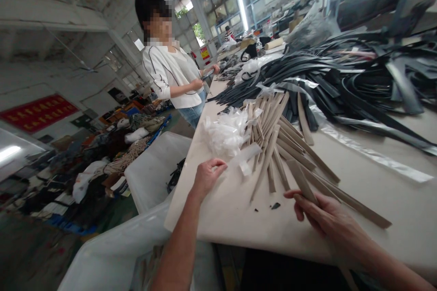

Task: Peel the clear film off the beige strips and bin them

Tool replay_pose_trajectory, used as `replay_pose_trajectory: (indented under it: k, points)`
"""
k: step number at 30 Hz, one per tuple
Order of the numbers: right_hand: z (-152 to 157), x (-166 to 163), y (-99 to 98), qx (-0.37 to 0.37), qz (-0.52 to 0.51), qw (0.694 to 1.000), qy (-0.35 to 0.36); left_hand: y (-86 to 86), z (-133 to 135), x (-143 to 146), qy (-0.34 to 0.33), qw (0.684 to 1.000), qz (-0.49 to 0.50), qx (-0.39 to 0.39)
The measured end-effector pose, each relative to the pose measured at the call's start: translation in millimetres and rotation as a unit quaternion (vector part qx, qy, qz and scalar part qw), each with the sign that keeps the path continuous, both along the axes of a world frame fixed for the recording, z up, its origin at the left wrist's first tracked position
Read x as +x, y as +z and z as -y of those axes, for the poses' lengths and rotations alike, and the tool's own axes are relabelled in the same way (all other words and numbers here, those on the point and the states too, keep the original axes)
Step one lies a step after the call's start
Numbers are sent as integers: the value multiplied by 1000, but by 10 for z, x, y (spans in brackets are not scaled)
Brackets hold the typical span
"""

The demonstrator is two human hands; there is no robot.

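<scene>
Just left of the person's left hand (206,177), against the table (232,218), stands a white plastic bin (153,157) with a dark tangle (175,175) in it; what that is, I can't make out. A second bin (109,250) sits below the left forearm, which hides part of it, and the view cuts off its bottom; brownish pieces (153,261) show inside. The left thumb and forefinger are drawn close together at the end of a translucent film strip (244,157); whether they pinch it, I can't tell. The right hand (324,213) grips a flat brown strip (300,177), its lower end hidden by the palm. More brown strips (268,145) fan out between and beyond the hands, beside crumpled film (227,132), their far ends partly covered.
</scene>
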State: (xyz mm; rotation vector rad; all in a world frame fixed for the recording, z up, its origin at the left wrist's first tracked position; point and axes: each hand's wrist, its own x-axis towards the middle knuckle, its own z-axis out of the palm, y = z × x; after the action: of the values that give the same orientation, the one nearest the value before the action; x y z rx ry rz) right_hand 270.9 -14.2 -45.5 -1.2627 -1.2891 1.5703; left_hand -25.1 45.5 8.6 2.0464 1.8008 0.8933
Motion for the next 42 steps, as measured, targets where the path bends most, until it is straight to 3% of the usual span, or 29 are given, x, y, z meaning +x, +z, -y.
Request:
replay_pose_trajectory:
  k: [4,9,12,15,17,19,22,25,27,29,33,42]
  points:
    - [-170,116,267,38,18,997,-64,344,64,-5,-138,989,-25,-44]
    - [-323,-27,508,156,139,978,15,603,5,127,-289,944,-144,-69]
    - [-349,-191,492,147,184,970,59,711,-62,192,-313,928,-188,-70]
    - [-346,-320,396,117,167,976,80,723,-157,188,-292,936,-193,-25]
    - [-347,-374,319,84,138,983,85,650,-195,165,-215,960,-176,47]
    - [-357,-403,248,46,101,991,80,512,-164,156,-98,979,-136,118]
    - [-373,-416,179,8,52,996,66,219,39,227,25,994,-33,97]
    - [-367,-422,163,-4,29,998,60,-103,323,427,-11,993,95,-67]
    - [-350,-430,169,-3,24,998,61,-285,466,600,-64,965,187,-173]
    - [-331,-437,174,5,26,998,63,-416,539,755,-76,935,261,-226]
    - [-304,-423,175,30,50,996,70,-524,536,906,-44,912,331,-237]
    - [-334,-352,152,95,140,985,43,-489,510,864,-18,890,372,-263]
